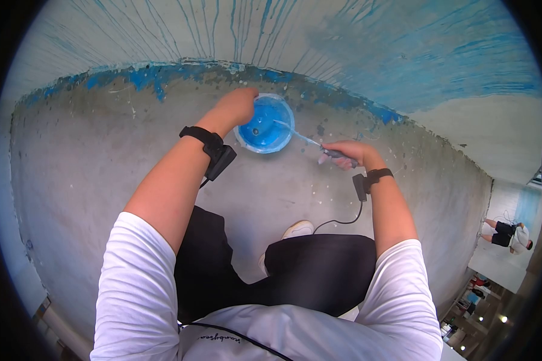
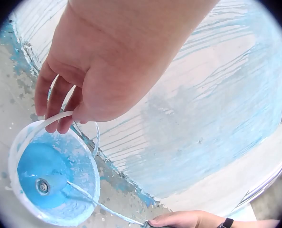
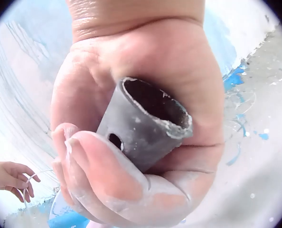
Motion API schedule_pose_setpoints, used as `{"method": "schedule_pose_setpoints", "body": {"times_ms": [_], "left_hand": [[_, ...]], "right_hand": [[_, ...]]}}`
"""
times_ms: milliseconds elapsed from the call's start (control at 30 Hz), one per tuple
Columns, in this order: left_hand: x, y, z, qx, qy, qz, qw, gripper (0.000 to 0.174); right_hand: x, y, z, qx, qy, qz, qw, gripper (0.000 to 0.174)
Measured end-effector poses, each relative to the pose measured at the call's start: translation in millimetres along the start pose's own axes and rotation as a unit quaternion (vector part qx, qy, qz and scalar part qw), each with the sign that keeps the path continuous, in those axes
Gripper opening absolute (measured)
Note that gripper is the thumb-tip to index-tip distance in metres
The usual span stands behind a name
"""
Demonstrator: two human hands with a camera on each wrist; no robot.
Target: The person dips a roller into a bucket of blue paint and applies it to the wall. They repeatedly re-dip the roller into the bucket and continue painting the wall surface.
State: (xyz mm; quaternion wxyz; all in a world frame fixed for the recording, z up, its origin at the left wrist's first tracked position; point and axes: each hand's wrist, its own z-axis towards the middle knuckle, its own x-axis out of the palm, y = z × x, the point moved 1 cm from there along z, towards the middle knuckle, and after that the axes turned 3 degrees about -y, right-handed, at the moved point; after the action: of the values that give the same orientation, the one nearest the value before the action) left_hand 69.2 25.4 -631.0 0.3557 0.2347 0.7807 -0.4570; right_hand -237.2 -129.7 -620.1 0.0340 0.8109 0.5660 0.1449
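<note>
A white bucket (image 1: pixel 265 143) holding blue paint sits on the concrete floor by the wall; in the left wrist view the bucket (image 2: pixel 17 147) shows a roller end sunk in the paint. My left hand (image 1: pixel 235 106) has its fingers (image 2: pixel 60 102) curled round the thin white bail handle (image 2: pixel 53 118). My right hand (image 1: pixel 343 154) grips the grey hollow handle (image 3: pixel 145 123) of a paint roller. Its thin wire shaft (image 1: pixel 298 136) runs into the bucket.
The wall (image 1: pixel 343 48) behind the bucket is streaked with blue paint, with blue splatter along its base. Bare concrete floor (image 1: pixel 90 168) spreads left and right. My knees and a white shoe (image 1: pixel 298 228) are below. Another person (image 1: pixel 509 234) stands far right.
</note>
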Motion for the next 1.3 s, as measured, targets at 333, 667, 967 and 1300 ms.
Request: {"method": "schedule_pose_setpoints", "body": {"times_ms": [333, 667, 967, 1300], "left_hand": [[1, 0, 1, 0.0, -0.002, -0.004, 1.0, 0.04], [-2, -2, -1, -0.005, 0.013, 0.006, 1.0, 0.041], [2, 1, 0, 0.006, -0.001, 0.0, 1.0, 0.04], [1, 1, 1, 0.01, 0.002, -0.003, 1.0, 0.039]], "right_hand": [[5, 3, 1, -0.018, -0.063, -0.065, 0.996, 0.044], [12, 5, 3, -0.03, -0.119, -0.123, 0.985, 0.043], [-2, -8, 12, 0.013, -0.02, -0.011, 1.0, 0.041], [-8, -13, -1, -0.004, -0.066, -0.083, 0.994, 0.041]]}}
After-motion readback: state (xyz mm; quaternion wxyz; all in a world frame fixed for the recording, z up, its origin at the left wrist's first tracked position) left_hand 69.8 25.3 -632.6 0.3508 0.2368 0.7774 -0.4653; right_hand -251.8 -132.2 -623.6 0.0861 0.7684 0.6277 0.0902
